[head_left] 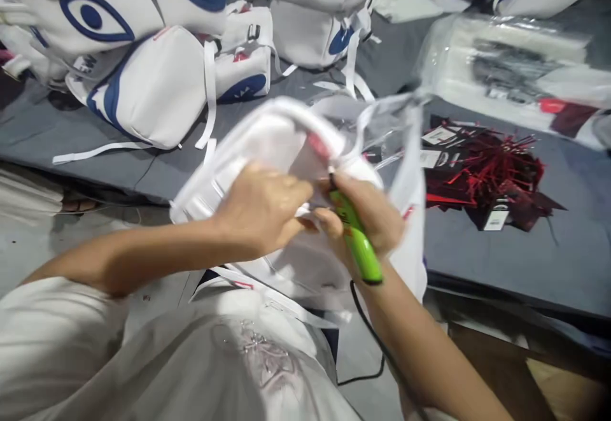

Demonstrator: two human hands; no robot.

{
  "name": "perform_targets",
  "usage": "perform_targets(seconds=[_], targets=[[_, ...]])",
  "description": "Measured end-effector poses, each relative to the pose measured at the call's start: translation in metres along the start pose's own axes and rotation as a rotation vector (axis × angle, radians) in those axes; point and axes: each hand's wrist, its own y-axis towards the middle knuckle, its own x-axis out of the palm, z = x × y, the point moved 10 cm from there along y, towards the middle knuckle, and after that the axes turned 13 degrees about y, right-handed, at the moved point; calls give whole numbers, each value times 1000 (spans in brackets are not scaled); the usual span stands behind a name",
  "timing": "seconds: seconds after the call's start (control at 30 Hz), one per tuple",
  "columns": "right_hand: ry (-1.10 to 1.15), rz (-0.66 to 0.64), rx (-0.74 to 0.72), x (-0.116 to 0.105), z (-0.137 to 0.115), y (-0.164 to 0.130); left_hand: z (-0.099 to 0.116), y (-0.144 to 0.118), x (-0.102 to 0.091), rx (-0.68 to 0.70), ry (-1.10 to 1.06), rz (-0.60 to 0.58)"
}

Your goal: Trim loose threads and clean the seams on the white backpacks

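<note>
Working close over a white, soft-sided bag with a rounded rim (pixel 305 258), the two bare hands meet near its middle, just below a small blurred red patch (pixel 317 146) on it. The bag is up in front of the person's body, at the near edge of a table covered in dark grey cloth (pixel 477 262). The right hand (pixel 375 214) is closed around a bright green, pen-shaped tool with a black tip (pixel 357 236), its tip end up by the red patch and its other end slanting down toward the forearm. The left hand (pixel 265 207) has its fingers curled in against the bag, fingertips beside the right thumb (blur hides whatever lies between them, so I cannot tell what it pinches).

The step in hand looks like close work with the green tool on one small spot of the bag. As I judge it, the next move calls for a steady left hand and a taut patch of material, with the tip kept clear of the left fingers. To the right lies a heap of dark tags with red strings (pixel 501 169), apart from both hands.
</note>
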Motion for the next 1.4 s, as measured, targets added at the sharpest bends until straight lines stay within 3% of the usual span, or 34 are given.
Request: perform_targets(seconds=[0.1, 0.2, 0.27, 0.37, 0.47, 0.57, 0.67, 0.73, 0.8, 0.87, 0.97, 1.17, 1.4], targets=[[-63, -142, -198, 19, 2, -20, 3, -16, 30, -14, -160, -74], [-66, -77, -302, 12, 0, -41, -8, -10, 14, -18, -134, 73], [-82, -59, -374, 10, -9, -54, -11, 7, 9, 25, -21, 99], [-89, -22, -374, 10, -19, -65, -9, 40, 49, 141, 69, -147], [-93, -3, -277, 16, -15, -70, -20, 65, 106, 105, 114, -392], [-138, -101, -208, 26, 0, -71, -20, 75, 133, 152, 127, -398], [-56, -128, -85, 22, 26, -65, 1, 67, 128, 380, 108, -293], [110, -24, 45, 9, 47, -61, 13, 56, 124, 485, 141, -281], [217, 89, 183, -1, 68, -60, 22, 49, 125, 515, 223, -288], [187, 116, 259, -5, 81, -59, 27, 48, 131, 485, 307, -306], [42, 21, 256, -6, 85, -54, 29, 51, 142, 412, 346, -360], [34, -374, 230, -3, 69, -42, 28, 57, 147, 380, 284, -410], [-90, -518, 255, 16, 75, -26, 22, 64, 155, 330, 223, -450]])
